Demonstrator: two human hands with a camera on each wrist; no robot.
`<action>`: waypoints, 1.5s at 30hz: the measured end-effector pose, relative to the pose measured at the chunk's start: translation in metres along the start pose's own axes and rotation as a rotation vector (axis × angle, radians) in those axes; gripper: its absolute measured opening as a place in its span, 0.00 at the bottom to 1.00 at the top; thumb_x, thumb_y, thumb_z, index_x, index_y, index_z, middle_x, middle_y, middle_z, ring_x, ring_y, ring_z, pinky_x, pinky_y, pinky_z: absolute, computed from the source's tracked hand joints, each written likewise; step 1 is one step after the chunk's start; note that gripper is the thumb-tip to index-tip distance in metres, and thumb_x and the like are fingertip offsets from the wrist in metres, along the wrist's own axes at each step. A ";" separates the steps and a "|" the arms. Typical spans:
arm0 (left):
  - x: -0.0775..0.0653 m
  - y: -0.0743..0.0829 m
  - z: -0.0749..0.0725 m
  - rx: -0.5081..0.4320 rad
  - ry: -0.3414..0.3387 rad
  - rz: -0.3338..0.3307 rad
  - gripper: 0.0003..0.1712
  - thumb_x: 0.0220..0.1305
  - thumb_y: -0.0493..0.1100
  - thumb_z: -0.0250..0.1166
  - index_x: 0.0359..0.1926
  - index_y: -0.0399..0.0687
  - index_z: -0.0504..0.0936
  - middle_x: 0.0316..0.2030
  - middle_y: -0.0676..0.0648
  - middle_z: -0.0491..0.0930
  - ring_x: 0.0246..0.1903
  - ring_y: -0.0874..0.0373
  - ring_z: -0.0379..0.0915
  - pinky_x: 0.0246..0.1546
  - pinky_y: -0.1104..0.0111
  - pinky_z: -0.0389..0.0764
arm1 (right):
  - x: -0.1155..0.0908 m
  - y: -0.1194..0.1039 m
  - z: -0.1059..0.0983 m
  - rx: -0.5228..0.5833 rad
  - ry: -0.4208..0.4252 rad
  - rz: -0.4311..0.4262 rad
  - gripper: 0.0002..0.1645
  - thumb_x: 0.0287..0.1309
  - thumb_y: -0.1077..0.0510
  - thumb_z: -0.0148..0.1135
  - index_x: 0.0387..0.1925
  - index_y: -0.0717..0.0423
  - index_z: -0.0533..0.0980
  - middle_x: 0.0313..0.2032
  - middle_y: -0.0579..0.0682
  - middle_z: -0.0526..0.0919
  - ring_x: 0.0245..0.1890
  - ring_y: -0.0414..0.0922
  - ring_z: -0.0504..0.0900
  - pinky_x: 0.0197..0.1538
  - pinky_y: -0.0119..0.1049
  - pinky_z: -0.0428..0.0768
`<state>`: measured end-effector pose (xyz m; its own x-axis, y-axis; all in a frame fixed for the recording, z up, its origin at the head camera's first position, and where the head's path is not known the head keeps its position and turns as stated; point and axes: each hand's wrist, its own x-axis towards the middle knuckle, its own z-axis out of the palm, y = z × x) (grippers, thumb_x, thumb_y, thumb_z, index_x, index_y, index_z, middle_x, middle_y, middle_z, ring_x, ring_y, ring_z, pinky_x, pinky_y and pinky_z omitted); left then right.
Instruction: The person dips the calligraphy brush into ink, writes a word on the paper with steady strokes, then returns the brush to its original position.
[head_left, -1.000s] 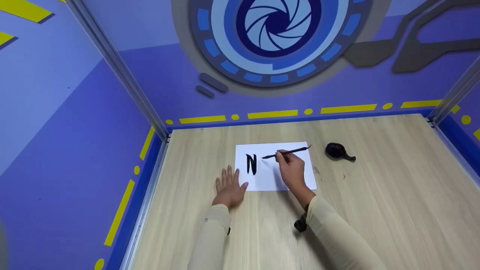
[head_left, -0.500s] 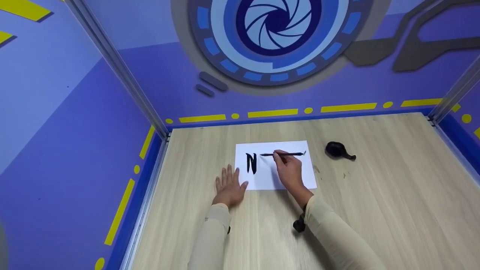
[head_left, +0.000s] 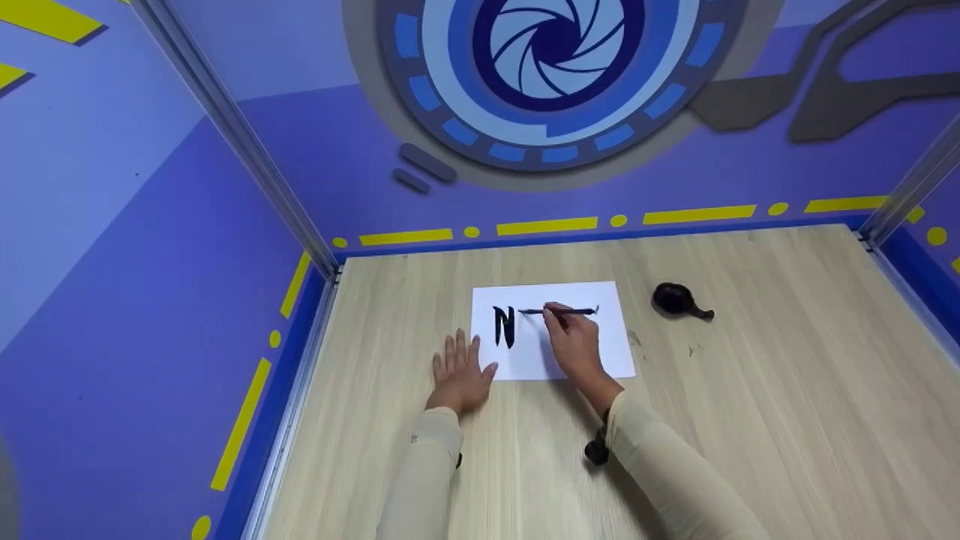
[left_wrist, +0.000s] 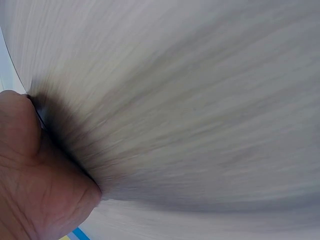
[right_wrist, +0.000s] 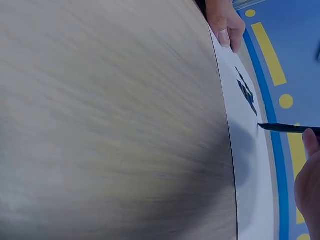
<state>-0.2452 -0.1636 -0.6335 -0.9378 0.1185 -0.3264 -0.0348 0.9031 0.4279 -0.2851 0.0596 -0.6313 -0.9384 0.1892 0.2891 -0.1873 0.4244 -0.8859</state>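
Observation:
A white sheet of paper (head_left: 536, 360) lies on the wooden table, with a bold black letter N (head_left: 505, 328) on its left part. My right hand (head_left: 576, 345) pinches a dark writing brush (head_left: 574, 310) between thumb and fingers. The brush tip (right_wrist: 262, 126) is just right of the N's top, at or close above the paper; I cannot tell if it touches. Flat at the paper's lower left lies my left hand (head_left: 460, 379), fingers spread, thumb on the sheet's edge. In the left wrist view only part of the left hand (left_wrist: 42, 185) shows.
A black, rounded object with a short spout-like neck (head_left: 675, 300) sits on the table right of the paper. Small dark marks (head_left: 694, 350) are on the wood near it. Blue-purple panels (head_left: 187, 315) with yellow stripes wall in the table at the back and sides.
My right hand has moved slightly left, and the brush has swung from slanted to nearly level, its tip shifting a little left toward the N. The left hand stays in place.

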 end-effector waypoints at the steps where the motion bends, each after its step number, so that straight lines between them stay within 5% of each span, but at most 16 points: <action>1: 0.002 -0.001 0.001 -0.004 0.004 0.001 0.42 0.85 0.63 0.41 0.88 0.53 0.43 0.88 0.41 0.27 0.87 0.40 0.18 0.85 0.39 0.27 | 0.000 0.000 -0.001 -0.007 -0.002 -0.008 0.14 0.74 0.56 0.66 0.52 0.58 0.89 0.47 0.57 0.93 0.47 0.51 0.90 0.55 0.50 0.86; 13: 0.003 0.001 0.001 0.029 0.004 -0.003 0.42 0.85 0.64 0.40 0.88 0.55 0.42 0.88 0.42 0.26 0.88 0.41 0.19 0.86 0.40 0.29 | 0.001 0.003 -0.010 0.004 0.004 -0.010 0.10 0.73 0.57 0.66 0.45 0.60 0.88 0.38 0.57 0.92 0.38 0.49 0.87 0.45 0.40 0.83; 25: 0.003 0.000 0.000 0.016 0.011 0.005 0.42 0.85 0.63 0.41 0.88 0.54 0.43 0.88 0.41 0.27 0.88 0.40 0.20 0.86 0.39 0.29 | 0.011 0.000 -0.025 0.156 0.111 -0.009 0.10 0.70 0.60 0.68 0.36 0.64 0.87 0.29 0.57 0.89 0.28 0.37 0.81 0.33 0.25 0.77; 39: 0.014 -0.011 0.012 0.023 0.011 -0.005 0.44 0.84 0.68 0.38 0.88 0.56 0.40 0.88 0.43 0.24 0.87 0.41 0.17 0.85 0.39 0.27 | 0.012 0.000 -0.032 0.143 0.133 0.036 0.10 0.72 0.57 0.68 0.42 0.60 0.88 0.35 0.58 0.92 0.33 0.38 0.86 0.37 0.24 0.81; 45: 0.003 -0.001 0.002 0.016 -0.001 -0.004 0.42 0.85 0.64 0.40 0.88 0.53 0.42 0.88 0.41 0.26 0.87 0.40 0.19 0.85 0.39 0.28 | 0.008 0.004 -0.033 0.109 0.118 0.049 0.09 0.72 0.57 0.68 0.44 0.57 0.89 0.36 0.56 0.92 0.35 0.41 0.87 0.40 0.24 0.80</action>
<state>-0.2472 -0.1635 -0.6369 -0.9372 0.1150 -0.3292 -0.0333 0.9102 0.4127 -0.2842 0.0919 -0.6206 -0.9076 0.3128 0.2799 -0.1790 0.3147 -0.9322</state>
